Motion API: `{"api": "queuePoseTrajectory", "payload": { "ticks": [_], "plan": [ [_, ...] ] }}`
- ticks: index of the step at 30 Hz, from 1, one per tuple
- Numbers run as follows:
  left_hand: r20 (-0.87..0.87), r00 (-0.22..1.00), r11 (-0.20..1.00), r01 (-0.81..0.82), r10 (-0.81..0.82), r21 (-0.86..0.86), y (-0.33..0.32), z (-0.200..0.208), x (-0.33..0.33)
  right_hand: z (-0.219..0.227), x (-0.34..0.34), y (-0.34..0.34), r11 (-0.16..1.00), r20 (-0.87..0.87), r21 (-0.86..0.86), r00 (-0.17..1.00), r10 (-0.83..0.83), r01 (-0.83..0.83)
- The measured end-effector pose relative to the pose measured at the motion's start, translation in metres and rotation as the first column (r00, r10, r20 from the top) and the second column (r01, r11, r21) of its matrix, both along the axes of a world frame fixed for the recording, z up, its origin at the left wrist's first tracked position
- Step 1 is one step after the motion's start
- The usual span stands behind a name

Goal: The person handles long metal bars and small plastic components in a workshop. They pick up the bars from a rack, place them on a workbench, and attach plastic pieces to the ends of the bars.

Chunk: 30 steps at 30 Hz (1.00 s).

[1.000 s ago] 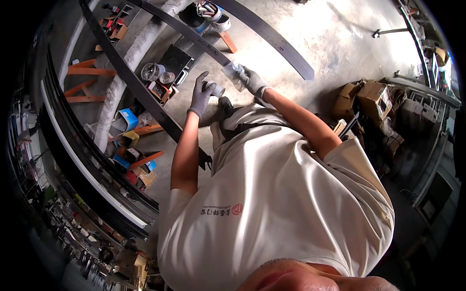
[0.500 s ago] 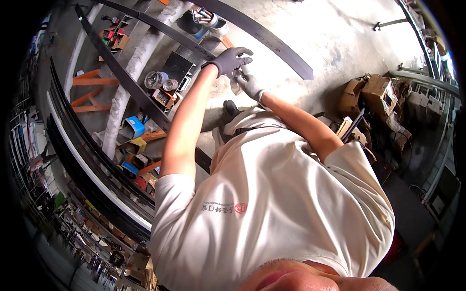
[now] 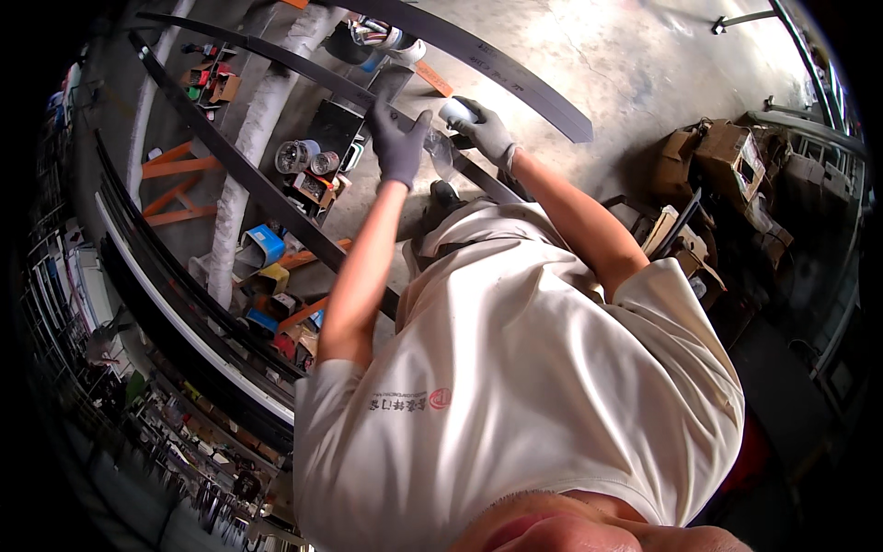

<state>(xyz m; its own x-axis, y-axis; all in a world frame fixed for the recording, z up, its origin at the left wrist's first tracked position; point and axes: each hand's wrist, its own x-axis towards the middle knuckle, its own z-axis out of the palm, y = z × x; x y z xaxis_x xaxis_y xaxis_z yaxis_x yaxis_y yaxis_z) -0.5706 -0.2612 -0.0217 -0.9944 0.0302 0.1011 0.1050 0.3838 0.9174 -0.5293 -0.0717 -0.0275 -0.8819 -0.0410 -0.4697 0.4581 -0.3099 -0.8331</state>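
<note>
Between gloved hands, clear bottle (image 3: 440, 152), contents unclear

Concrete floor (image 3: 644, 74), pale grey, stained, brightly lit toward its upper right. Long dark curved metal strips (image 3: 497, 64) lying across the floor's upper part. Orange trestles (image 3: 175, 179) near the floor's left edge. Small boxes and tins (image 3: 276, 276), blue, yellow and red, scattered beside a pale wrapped pipe (image 3: 248, 175). Brown cardboard boxes (image 3: 727, 156) piled along the right edge. Shelving (image 3: 64, 304) with clutter at far left, dim.

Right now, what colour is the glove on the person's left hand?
Dark grey, seen in the head view: the left hand is raised beside the lighter-gloved right hand.
</note>
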Motion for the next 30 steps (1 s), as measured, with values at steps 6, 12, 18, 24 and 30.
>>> {"api": "queuePoseTrajectory", "payload": {
  "ticks": [6, 12, 18, 24, 30],
  "plan": [
    [0.743, 0.638, 0.696, -0.440, -0.203, 0.567, 0.022, -0.025, 0.065, -0.020, -0.001, 0.003, 1.000, 0.017, -0.006, 1.000, -0.019, 0.019],
    [0.650, 0.704, 0.642, -0.362, -0.286, 0.675, 0.006, -0.079, 0.075, -0.080, 0.019, 0.004, 0.973, 0.210, 0.210, 0.976, 0.050, -0.095],
    [0.590, 0.657, 0.436, -0.409, -0.469, 0.802, -0.007, -0.063, 0.072, -0.157, 0.036, -0.013, 0.928, 0.174, -0.149, 0.915, 0.364, -0.341],
    [0.658, 0.676, 0.716, -0.273, -0.333, 0.643, -0.016, -0.098, 0.092, -0.158, 0.043, -0.009, 0.777, -0.206, 0.113, 0.750, 0.628, -0.620],
    [0.771, 0.586, 0.769, -0.364, -0.251, 0.526, -0.008, -0.114, 0.100, -0.154, 0.041, 0.000, 0.726, -0.118, 0.139, 0.716, 0.688, -0.674]
  ]
}}
